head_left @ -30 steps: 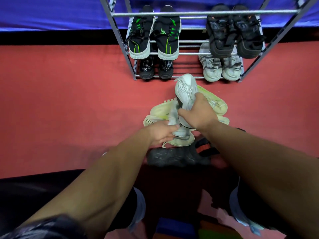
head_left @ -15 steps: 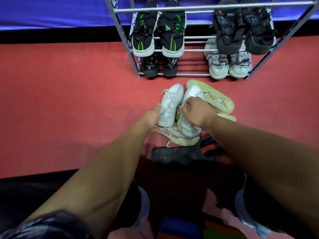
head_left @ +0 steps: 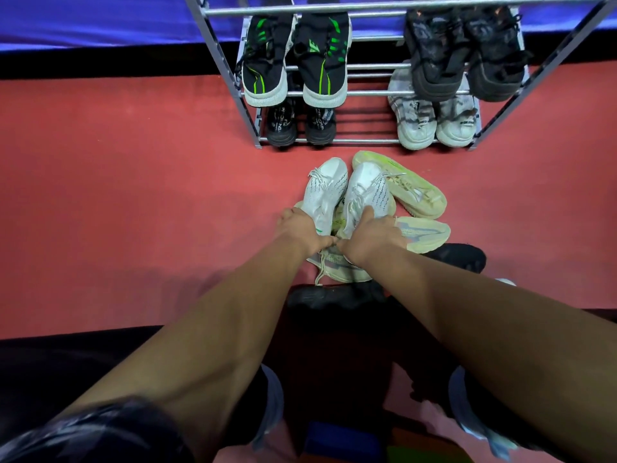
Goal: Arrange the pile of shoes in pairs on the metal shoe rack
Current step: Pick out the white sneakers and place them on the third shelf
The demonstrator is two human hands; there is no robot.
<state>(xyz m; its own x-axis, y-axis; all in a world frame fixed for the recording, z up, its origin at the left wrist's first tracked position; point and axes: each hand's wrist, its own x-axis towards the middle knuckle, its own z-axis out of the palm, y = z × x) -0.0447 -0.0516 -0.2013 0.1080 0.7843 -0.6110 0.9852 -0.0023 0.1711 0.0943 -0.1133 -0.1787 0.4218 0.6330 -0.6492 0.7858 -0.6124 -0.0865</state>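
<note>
Head view, catalogue of the moment: left hand [head_left: 300, 233] closed round the heel of the left white sneaker [head_left: 325, 192]; right hand [head_left: 369, 240] closed round the heel of the right white sneaker [head_left: 365, 192]; both shoes side by side, toes toward the top of the frame, resting on the pile at centre. Pile remainder: yellow-green sneakers [head_left: 407, 192], one dark shoe [head_left: 334, 297] lower centre, on the red floor [head_left: 133, 195]. Metal shoe rack [head_left: 334, 141], upper right of frame, holds four pairs; the middle gap between them looks free. Advised handling: keep each grip firm at the heel, lift both together clear of loose laces, hold toes level, set the pair touching in the central gap.
</note>
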